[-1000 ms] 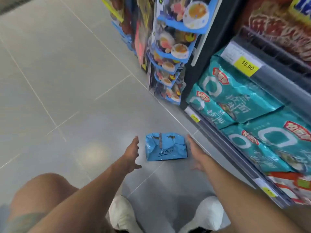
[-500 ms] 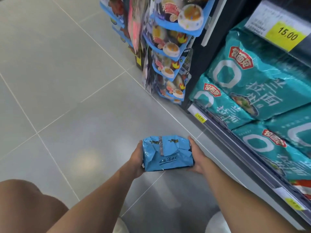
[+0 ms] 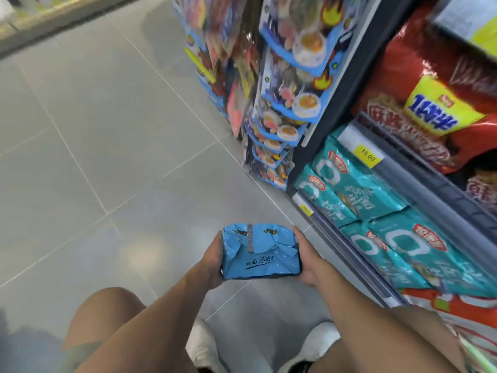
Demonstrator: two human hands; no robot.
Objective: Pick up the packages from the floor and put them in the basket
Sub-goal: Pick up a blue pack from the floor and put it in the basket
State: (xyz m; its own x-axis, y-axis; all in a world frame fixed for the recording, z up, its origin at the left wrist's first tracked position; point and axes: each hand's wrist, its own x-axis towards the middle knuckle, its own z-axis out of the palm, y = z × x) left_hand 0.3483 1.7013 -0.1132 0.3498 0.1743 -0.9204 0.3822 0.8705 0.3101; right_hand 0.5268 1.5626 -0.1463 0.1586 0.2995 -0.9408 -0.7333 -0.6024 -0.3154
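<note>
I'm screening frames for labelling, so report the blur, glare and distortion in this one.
Head view: the blue package between the left hand and right hand is sharp; the red packs are motion-smeared; a soft glare patch lies on the floor; wide-angle bending tilts the shelf.

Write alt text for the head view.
Both hands, left hand and right hand, hold a blue package between them above a grey tiled floor. Shelves of teal packets stand to the right.

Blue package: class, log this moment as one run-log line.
step: package lifted | blue package: clear of floor, between both hands | left hand: on left end | right hand: on right end | basket: not in view
</note>
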